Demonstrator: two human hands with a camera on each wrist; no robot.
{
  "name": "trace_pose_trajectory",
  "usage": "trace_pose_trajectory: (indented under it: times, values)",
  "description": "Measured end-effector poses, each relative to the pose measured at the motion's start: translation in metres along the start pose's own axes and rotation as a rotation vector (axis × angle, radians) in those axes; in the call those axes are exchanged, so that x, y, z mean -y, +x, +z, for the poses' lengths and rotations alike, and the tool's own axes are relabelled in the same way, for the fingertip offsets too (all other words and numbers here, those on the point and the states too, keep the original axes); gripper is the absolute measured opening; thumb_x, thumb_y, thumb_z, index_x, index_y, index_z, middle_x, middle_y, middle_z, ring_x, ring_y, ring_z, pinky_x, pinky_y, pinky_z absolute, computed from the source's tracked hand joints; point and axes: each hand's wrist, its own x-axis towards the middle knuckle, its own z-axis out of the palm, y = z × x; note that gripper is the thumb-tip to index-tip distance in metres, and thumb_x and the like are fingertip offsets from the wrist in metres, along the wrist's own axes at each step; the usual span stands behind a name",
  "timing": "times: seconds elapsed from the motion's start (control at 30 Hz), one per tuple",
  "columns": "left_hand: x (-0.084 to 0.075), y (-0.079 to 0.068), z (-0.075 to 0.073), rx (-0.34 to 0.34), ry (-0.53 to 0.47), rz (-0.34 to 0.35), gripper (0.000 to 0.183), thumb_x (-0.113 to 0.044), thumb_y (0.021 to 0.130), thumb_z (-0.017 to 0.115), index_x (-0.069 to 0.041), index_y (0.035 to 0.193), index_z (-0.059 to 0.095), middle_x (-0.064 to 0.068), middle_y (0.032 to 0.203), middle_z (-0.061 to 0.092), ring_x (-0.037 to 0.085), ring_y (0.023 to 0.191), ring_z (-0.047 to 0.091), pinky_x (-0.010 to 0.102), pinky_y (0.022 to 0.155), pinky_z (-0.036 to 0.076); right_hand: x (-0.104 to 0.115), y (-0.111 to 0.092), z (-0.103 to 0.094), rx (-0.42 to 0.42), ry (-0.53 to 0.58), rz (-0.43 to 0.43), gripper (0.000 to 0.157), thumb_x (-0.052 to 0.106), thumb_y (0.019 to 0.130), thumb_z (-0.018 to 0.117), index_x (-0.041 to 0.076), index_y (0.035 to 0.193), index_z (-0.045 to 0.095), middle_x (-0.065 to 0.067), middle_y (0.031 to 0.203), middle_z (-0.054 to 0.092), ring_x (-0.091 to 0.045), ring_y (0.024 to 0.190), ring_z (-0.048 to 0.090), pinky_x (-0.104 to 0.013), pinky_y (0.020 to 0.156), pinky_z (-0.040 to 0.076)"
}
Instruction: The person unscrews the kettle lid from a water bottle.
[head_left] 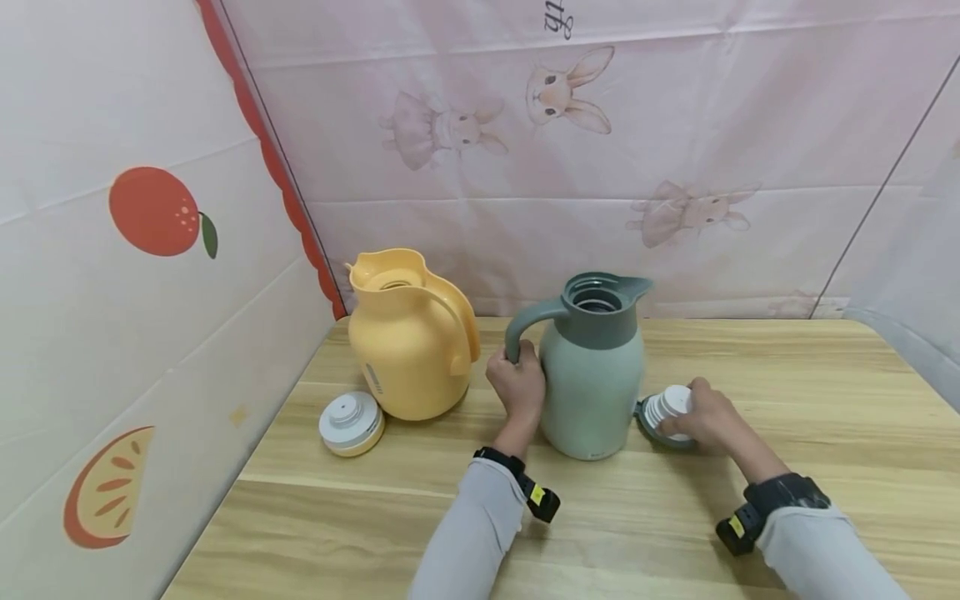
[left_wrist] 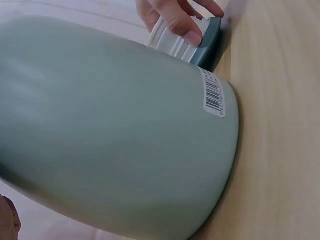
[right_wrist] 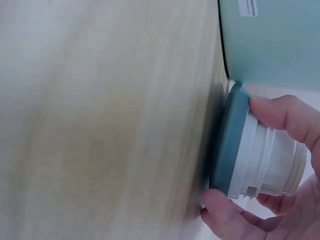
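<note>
A green thermos jug (head_left: pixel 592 387) stands upright with its top uncovered. My left hand (head_left: pixel 519 382) grips the lower end of its curved handle (head_left: pixel 531 317); in the left wrist view the jug's body (left_wrist: pixel 120 125) covers most of the scene and only a bit of that hand shows at the edge. To the right of the jug, its lid (head_left: pixel 667 408) lies upside down, white stopper part up. My right hand (head_left: pixel 708 417) holds this lid by its rim, thumb on one side and fingers on the other, as the right wrist view shows with the green rim (right_wrist: pixel 227 145) against the tabletop.
A yellow thermos jug (head_left: pixel 412 350) stands uncovered at the back left. Its white and yellow lid (head_left: pixel 351 423) lies upside down in front of it. The wooden table (head_left: pixel 337 533) meets a fruit-printed wall covering (head_left: pixel 202 400) on the left and a rabbit-printed one (head_left: pixel 465 242) behind.
</note>
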Motion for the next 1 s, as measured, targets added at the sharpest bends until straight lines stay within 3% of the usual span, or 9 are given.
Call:
trace_pose_trajectory:
  times: [0.4,0.67,0.83,1.0]
  values:
    - [0.011,0.013,0.023,-0.036,0.054,-0.007,0.039,-0.002,0.079,0.055,-0.013,0.051,0.029,-0.007,0.053,0.02,0.01,0.049,0.02,0.026,0.05,0.018,0.003,0.02,-0.005,0.009,0.122,0.081,0.088,0.022,0.072,0.075,-0.014,0.129,0.019,-0.039,0.113,0.038,-0.047,0.096,0.048,-0.042,0.062,0.051]
    - [0.017,0.019,0.033,-0.04,0.085,-0.049,0.038,-0.004,0.082,0.056,-0.011,0.052,0.035,-0.006,0.051,0.023,0.012,0.049,0.027,0.027,0.052,0.023,0.005,0.034,-0.005,-0.001,0.218,0.126,0.093,0.02,0.074,0.075,-0.009,0.138,0.014,-0.038,0.125,0.03,-0.049,0.109,0.037,-0.055,0.085,0.041]
    - [0.02,0.022,0.042,-0.04,0.094,-0.046,0.036,-0.004,0.083,0.056,-0.012,0.054,0.036,-0.007,0.053,0.024,0.013,0.052,0.03,0.026,0.052,0.024,0.003,0.04,-0.008,-0.036,0.188,0.146,0.088,0.025,0.075,0.074,-0.01,0.135,0.02,-0.036,0.124,0.033,-0.048,0.109,0.039,-0.053,0.084,0.042]
    - [0.021,0.024,0.05,-0.069,0.089,-0.045,0.037,-0.002,0.082,0.057,-0.012,0.054,0.036,-0.007,0.052,0.023,0.013,0.052,0.032,0.027,0.053,0.026,0.001,0.044,-0.012,-0.03,0.253,0.18,0.086,0.026,0.077,0.073,-0.011,0.134,0.021,-0.035,0.126,0.032,-0.046,0.11,0.04,-0.048,0.082,0.046]
